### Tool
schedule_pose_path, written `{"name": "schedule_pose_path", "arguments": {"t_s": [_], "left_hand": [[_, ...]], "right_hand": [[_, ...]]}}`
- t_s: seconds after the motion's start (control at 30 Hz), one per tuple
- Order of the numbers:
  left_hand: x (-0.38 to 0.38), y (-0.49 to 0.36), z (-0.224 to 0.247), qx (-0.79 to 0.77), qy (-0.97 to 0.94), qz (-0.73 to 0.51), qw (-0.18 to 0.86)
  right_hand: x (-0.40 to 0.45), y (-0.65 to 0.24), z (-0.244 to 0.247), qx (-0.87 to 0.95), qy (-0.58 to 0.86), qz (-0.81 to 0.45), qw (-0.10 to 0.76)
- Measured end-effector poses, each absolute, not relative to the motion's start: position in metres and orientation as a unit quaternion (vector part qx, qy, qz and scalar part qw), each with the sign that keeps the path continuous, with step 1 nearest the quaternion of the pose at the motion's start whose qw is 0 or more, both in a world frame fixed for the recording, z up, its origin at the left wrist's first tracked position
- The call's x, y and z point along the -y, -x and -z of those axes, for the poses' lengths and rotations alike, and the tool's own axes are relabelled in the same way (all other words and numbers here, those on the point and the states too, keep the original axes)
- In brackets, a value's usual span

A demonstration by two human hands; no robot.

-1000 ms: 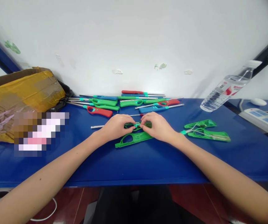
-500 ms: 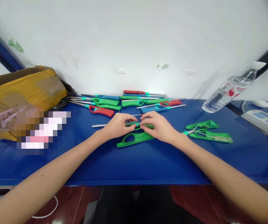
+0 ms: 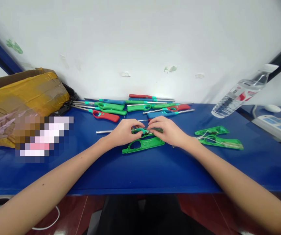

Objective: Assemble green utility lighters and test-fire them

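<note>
My left hand [image 3: 126,131] pinches a partly opened green stick lighter [image 3: 144,131], whose metal rod [image 3: 103,132] sticks out to the left behind the hand. At the lighter's other end, the fingertips of my right hand [image 3: 168,130] are closed on it. Small inner parts show between the two hands, but they are too fine to tell apart. Just in front, a loose green shell half [image 3: 144,145] with a finger loop lies on the table. To the right of my right hand rests another opened green lighter [image 3: 219,138] with bare inner parts.
Several red, blue and green stick lighters [image 3: 106,116] lie along the wall. A taped carton [image 3: 44,91] stands at the left on the blue table [image 3: 140,176]. A water bottle [image 3: 240,93] and a white power strip [image 3: 272,125] are at the right.
My right fingertips have shifted slightly along the lighter, and more of its inner parts now show between my hands. My left hand keeps its hold almost unmoved.
</note>
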State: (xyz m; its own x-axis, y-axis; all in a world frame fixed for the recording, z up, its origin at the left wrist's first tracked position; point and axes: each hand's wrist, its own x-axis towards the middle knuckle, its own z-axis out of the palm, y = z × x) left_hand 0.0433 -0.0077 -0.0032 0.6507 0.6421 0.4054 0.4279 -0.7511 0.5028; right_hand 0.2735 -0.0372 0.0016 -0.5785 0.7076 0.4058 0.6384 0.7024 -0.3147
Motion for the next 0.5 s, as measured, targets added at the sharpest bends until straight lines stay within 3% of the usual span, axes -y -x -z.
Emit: {"name": "schedule_pose_path", "arguments": {"t_s": [0.5], "left_hand": [[0.0077, -0.0415, 0.0055, -0.302, -0.889, -0.286, 0.191]], "right_hand": [[0.0374, -0.2708, 0.0018, 0.881, 0.390, -0.045, 0.266]]}}
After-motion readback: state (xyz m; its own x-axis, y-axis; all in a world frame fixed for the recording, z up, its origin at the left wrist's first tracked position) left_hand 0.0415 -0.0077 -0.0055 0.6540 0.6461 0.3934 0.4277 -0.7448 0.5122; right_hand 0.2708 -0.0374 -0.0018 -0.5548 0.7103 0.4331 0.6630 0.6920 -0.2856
